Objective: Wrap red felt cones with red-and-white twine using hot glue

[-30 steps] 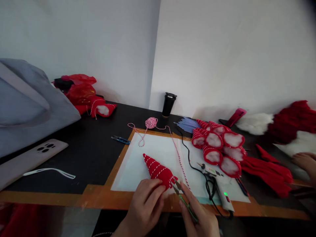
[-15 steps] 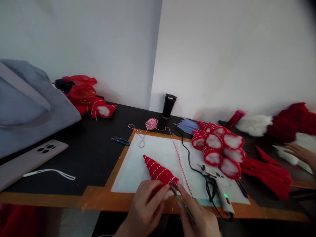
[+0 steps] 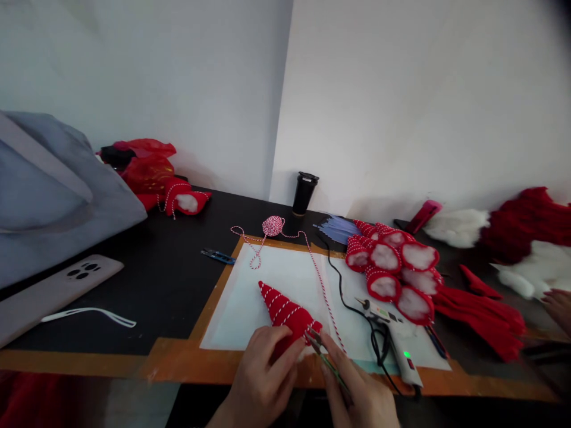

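Note:
A red felt cone [image 3: 292, 318] wound with red-and-white twisted cord lies on the white sheet, its point facing away to the left. My left hand [image 3: 267, 371] grips the cone's near end, fingers pressed together on the fabric. My right hand [image 3: 357, 386] holds tweezers [image 3: 328, 364] with a greenish body, their tips against the corded rim of the cone. What lies between the tips is too small to make out. A ball of the same cord [image 3: 273, 225] sits beyond the cone, with a strand running down the sheet's right side toward my right hand.
A glue gun [image 3: 395, 333] with a lit green light lies right of my hands, its cable looping beside it. Stuffed red cones [image 3: 384, 258] are piled behind it. Blue snips [image 3: 217, 256], a phone [image 3: 80, 279] and a grey bag [image 3: 53, 190] lie left. A co-worker's hand [image 3: 558, 306] shows far right.
The co-worker's hand at the far right has drawn back toward the picture's edge, away from the white stuffing. My hands, the cone and the tweezers stay almost where they were.

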`<move>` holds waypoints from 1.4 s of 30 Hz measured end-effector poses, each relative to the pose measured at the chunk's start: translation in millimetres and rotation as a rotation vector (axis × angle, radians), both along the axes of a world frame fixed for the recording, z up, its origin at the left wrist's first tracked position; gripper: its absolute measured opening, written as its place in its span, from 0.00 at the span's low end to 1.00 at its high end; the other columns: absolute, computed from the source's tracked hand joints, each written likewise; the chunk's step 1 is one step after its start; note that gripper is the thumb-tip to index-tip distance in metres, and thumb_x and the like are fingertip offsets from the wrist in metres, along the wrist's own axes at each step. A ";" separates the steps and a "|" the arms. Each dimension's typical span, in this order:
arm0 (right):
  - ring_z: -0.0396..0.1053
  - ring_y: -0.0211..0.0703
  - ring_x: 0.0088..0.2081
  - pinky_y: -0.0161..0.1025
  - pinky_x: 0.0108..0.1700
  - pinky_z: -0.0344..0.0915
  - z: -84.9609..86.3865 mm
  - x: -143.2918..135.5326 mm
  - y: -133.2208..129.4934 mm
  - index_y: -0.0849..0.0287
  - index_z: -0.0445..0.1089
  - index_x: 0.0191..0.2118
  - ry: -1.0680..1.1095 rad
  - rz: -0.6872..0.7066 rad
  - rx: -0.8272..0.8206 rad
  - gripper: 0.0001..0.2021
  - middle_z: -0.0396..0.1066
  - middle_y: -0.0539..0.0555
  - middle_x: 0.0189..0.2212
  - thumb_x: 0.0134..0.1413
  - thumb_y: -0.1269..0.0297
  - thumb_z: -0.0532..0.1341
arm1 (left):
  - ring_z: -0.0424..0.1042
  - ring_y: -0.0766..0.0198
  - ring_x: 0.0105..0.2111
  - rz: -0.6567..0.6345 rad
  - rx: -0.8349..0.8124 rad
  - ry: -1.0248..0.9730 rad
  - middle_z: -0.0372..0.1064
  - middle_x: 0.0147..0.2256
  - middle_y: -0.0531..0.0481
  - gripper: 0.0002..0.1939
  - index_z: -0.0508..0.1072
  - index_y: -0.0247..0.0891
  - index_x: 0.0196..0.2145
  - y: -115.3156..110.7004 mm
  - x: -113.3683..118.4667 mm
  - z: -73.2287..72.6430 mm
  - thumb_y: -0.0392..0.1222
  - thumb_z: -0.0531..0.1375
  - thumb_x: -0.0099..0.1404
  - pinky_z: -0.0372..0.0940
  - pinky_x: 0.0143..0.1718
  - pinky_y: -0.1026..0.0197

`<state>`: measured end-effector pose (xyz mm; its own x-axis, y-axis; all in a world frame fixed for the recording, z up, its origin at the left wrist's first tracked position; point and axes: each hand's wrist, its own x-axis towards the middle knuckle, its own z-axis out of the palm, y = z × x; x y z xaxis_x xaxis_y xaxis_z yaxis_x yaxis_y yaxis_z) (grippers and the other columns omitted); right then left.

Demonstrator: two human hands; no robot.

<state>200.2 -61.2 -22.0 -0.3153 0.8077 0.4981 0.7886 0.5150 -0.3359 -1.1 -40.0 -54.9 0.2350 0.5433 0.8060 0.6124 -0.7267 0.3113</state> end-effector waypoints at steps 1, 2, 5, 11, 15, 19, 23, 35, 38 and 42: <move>0.80 0.43 0.26 0.33 0.34 0.77 -0.5 -0.2 0.5 0.60 0.69 0.61 -0.015 -0.006 -0.009 0.21 0.82 0.57 0.41 0.66 0.66 0.54 | 0.64 0.54 0.46 0.001 -0.001 0.003 0.62 0.49 0.37 0.20 0.72 0.30 0.52 0.2 -0.1 -0.3 0.23 0.56 0.63 0.68 0.45 0.52; 0.80 0.43 0.26 0.33 0.33 0.77 -1.5 -0.6 0.7 0.60 0.69 0.61 -0.012 -0.021 -0.013 0.21 0.82 0.57 0.41 0.67 0.66 0.53 | 0.64 0.54 0.47 0.001 -0.003 0.005 0.61 0.49 0.37 0.20 0.72 0.30 0.52 0.4 -0.2 -0.6 0.23 0.56 0.63 0.68 0.45 0.52; 0.81 0.44 0.27 0.32 0.28 0.76 -5.0 -2.6 -0.4 0.57 0.69 0.61 0.051 -0.070 -0.008 0.21 0.82 0.56 0.41 0.67 0.65 0.53 | 0.64 0.54 0.47 0.005 -0.009 0.006 0.61 0.50 0.37 0.21 0.72 0.30 0.53 0.5 -0.8 -0.7 0.23 0.56 0.63 0.68 0.46 0.51; 0.81 0.42 0.30 0.30 0.32 0.75 -4.7 -3.0 -3.1 0.56 0.70 0.61 0.107 -0.072 0.034 0.20 0.81 0.56 0.44 0.66 0.66 0.55 | 0.64 0.53 0.47 0.018 0.010 0.022 0.62 0.49 0.37 0.20 0.73 0.30 0.52 1.3 0.2 2.9 0.23 0.56 0.63 0.69 0.45 0.51; 0.82 0.41 0.34 0.28 0.33 0.75 -2.8 -4.0 -4.1 0.54 0.70 0.61 0.151 -0.089 0.088 0.21 0.80 0.55 0.46 0.65 0.68 0.55 | 0.64 0.54 0.47 0.021 0.001 0.010 0.62 0.49 0.37 0.20 0.73 0.30 0.52 1.5 0.9 2.9 0.23 0.57 0.63 0.69 0.45 0.51; 0.81 0.43 0.31 0.30 0.34 0.76 -5.3 -6.2 -2.9 0.57 0.71 0.60 0.139 -0.108 0.049 0.20 0.81 0.58 0.43 0.66 0.66 0.55 | 0.65 0.54 0.47 0.014 -0.003 -0.013 0.62 0.49 0.37 0.22 0.71 0.32 0.54 0.4 -0.3 -1.1 0.22 0.56 0.63 0.70 0.45 0.51; 0.80 0.44 0.28 0.33 0.36 0.77 -7.3 -7.6 -0.8 0.57 0.71 0.61 0.116 -0.084 0.020 0.20 0.81 0.59 0.40 0.67 0.64 0.55 | 0.64 0.54 0.48 -0.002 0.000 -0.008 0.61 0.50 0.37 0.23 0.70 0.33 0.55 -0.5 -1.6 -4.4 0.23 0.56 0.64 0.70 0.45 0.51; 0.80 0.43 0.28 0.32 0.34 0.76 -14.4 -10.9 1.1 0.56 0.71 0.60 0.112 -0.060 0.044 0.20 0.81 0.59 0.37 0.69 0.62 0.51 | 0.64 0.53 0.48 -0.009 0.015 0.029 0.60 0.51 0.36 0.24 0.70 0.32 0.55 1.6 -1.0 -2.1 0.22 0.56 0.63 0.68 0.46 0.50; 0.79 0.43 0.27 0.32 0.33 0.76 -14.3 -12.1 1.2 0.56 0.71 0.60 0.115 -0.073 0.054 0.21 0.81 0.59 0.35 0.70 0.61 0.50 | 0.64 0.53 0.47 0.007 0.013 0.037 0.61 0.50 0.37 0.23 0.71 0.33 0.55 1.6 -0.7 -0.6 0.23 0.55 0.63 0.69 0.45 0.50; 0.79 0.44 0.26 0.34 0.36 0.76 -13.5 -10.5 0.1 0.57 0.71 0.60 0.106 -0.062 0.033 0.20 0.81 0.59 0.35 0.69 0.62 0.51 | 0.64 0.53 0.46 0.037 0.005 0.053 0.61 0.49 0.37 0.22 0.71 0.33 0.54 1.7 0.9 0.1 0.24 0.56 0.63 0.70 0.43 0.50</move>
